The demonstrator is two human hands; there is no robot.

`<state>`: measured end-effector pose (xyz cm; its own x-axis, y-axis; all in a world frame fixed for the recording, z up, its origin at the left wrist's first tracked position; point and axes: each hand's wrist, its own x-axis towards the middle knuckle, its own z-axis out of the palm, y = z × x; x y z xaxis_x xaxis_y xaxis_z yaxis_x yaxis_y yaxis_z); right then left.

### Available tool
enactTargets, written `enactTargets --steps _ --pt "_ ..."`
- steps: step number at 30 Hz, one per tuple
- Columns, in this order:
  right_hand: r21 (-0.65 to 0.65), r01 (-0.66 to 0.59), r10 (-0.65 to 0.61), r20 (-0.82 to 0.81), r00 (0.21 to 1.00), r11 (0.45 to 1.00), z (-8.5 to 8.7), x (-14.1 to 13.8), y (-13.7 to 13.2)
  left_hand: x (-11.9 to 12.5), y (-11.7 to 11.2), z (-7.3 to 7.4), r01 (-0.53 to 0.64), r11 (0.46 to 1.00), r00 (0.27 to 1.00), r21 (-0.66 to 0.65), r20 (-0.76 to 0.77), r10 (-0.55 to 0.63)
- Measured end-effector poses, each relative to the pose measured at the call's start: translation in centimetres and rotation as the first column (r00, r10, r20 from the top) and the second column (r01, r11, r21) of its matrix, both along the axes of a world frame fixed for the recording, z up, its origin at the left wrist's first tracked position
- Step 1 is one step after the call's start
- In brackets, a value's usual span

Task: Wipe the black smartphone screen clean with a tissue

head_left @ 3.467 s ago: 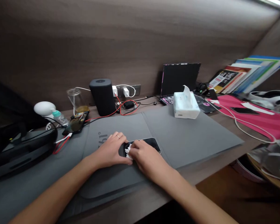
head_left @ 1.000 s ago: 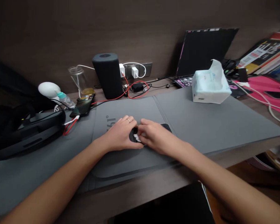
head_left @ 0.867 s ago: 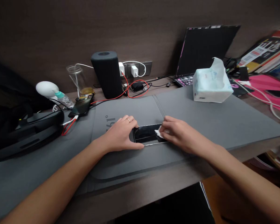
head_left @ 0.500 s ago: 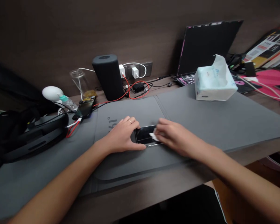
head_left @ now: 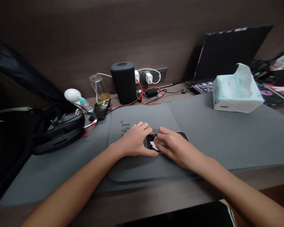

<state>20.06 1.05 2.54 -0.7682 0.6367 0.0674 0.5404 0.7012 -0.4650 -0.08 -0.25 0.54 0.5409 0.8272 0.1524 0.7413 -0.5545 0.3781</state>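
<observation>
Evidently, the left hand [head_left: 137, 141] clamps its grip on one end of the phone [head_left: 183, 135], which lies flat on the grey mat [head_left: 229, 140], probably so that it cannot slide; the right hand [head_left: 174, 145] pinches a tissue [head_left: 153, 145], bunched small enough for pressing against the phone.

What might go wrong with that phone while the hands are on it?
The phone might slide on the gray mat if the right hand pushes too hard, since the left hand braces only one end. The crumpled white tissue in the right hand might also tear and leave bits behind.
</observation>
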Motion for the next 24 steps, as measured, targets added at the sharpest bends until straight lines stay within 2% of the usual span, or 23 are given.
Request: enactTargets --steps 4,6,9,13,15,17,21,24 --pt "-0.021 0.083 -0.083 0.022 0.996 0.996 -0.1 5.3 0.5 0.0 -0.1 0.1 -0.005 1.0 1.0 -0.001 0.023 0.005" --pt "-0.003 0.149 -0.149 0.034 0.988 0.989 -0.3 6.7 1.0 0.0 -0.2 0.1 -0.008 1.0 1.0 -0.013 0.029 0.008" --pt "0.033 0.18 -0.18 0.017 0.983 0.983 -0.6 5.3 1.2 0.0 -0.2 0.1 -0.009 0.999 0.999 -0.039 0.036 0.01" --pt "0.052 0.084 -0.081 -0.065 0.995 0.995 -0.9 0.4 0.3 -0.1 -0.1 0.0 0.002 0.999 1.0 -0.032 0.017 -0.002" --pt "0.043 0.043 -0.04 -0.072 0.997 0.998 -1.0 -0.3 -0.1 -0.1 -0.2 0.1 0.01 0.999 1.0 -0.034 0.009 -0.01" --pt "0.026 0.054 -0.053 -0.059 0.997 0.998 -1.0 1.2 0.0 -0.1 -0.2 0.1 0.004 0.999 1.0 -0.038 0.011 -0.003" --pt "0.021 0.18 -0.179 -0.024 0.983 0.983 -0.9 6.0 0.9 -0.1 -0.3 0.3 -0.011 0.999 1.0 -0.035 0.019 0.012" --pt "0.046 0.202 -0.202 0.001 0.979 0.978 -0.7 5.8 0.8 -0.1 -0.3 0.3 -0.005 0.999 1.0 -0.036 0.015 0.005"
